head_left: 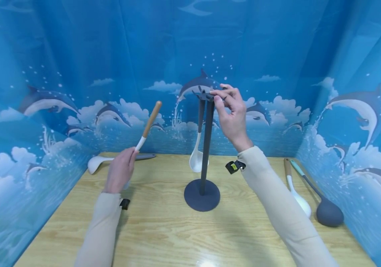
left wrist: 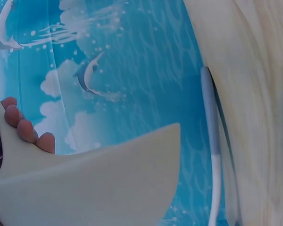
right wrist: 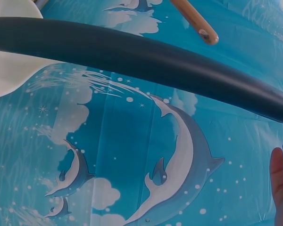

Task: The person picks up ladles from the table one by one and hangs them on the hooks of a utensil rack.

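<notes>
My left hand (head_left: pixel 120 171) grips a white spatula (left wrist: pixel 99 181) by its neck. Its wooden handle (head_left: pixel 151 119) points up and away, while the broad white blade, mostly hidden behind the hand in the head view, fills the lower left wrist view. My right hand (head_left: pixel 233 113) is raised to the hooked top of a dark utensil stand (head_left: pixel 206 148), pinching the rim of the hooks between thumb and fingers. From the stand's left side hangs a white ladle (head_left: pixel 196 159) with a dark handle, its bowl partly behind the pole.
A white-headed utensil (head_left: pixel 97 162) with a grey handle lies at the back left, behind my left hand. On the right lie a white ladle (head_left: pixel 299 200) with a wooden handle and a dark ladle (head_left: pixel 329 213) with a mint-tipped handle. Blue dolphin curtains (head_left: pixel 137 48) enclose the wooden table (head_left: pixel 163 230).
</notes>
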`<move>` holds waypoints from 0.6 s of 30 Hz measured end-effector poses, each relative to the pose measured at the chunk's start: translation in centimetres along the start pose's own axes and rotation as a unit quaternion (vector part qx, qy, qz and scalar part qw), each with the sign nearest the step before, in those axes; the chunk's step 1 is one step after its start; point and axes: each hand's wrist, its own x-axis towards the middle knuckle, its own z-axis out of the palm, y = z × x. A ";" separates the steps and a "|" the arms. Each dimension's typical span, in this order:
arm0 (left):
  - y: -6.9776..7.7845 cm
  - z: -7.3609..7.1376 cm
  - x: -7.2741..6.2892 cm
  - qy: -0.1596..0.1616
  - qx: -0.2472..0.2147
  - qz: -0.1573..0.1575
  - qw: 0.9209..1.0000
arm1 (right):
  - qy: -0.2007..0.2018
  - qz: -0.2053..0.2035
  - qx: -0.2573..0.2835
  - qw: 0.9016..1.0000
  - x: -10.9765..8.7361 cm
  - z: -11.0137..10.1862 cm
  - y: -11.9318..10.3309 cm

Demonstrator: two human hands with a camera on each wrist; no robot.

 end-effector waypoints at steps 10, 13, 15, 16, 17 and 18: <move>1.9 0.4 1.5 0.013 -0.016 0.020 1.000 | -0.003 0.024 0.003 1.000 0.0 -0.1 -3.0; 2.4 0.4 1.9 0.017 -0.021 0.030 0.999 | -0.001 0.021 0.003 1.000 0.0 0.0 -3.0; 2.6 0.5 2.1 0.019 -0.022 0.035 0.999 | 0.002 0.018 0.000 1.000 0.0 0.1 -2.2; 2.8 0.5 2.3 0.017 -0.023 0.036 0.999 | 0.002 0.015 0.000 1.000 -0.1 0.1 -1.9; 2.9 0.5 2.4 0.016 -0.024 0.038 0.999 | 0.002 0.013 0.000 1.000 -0.1 0.1 -1.5; 3.1 0.5 2.5 0.017 -0.023 0.041 0.999 | 0.002 0.012 -0.002 1.000 -0.1 0.2 -1.1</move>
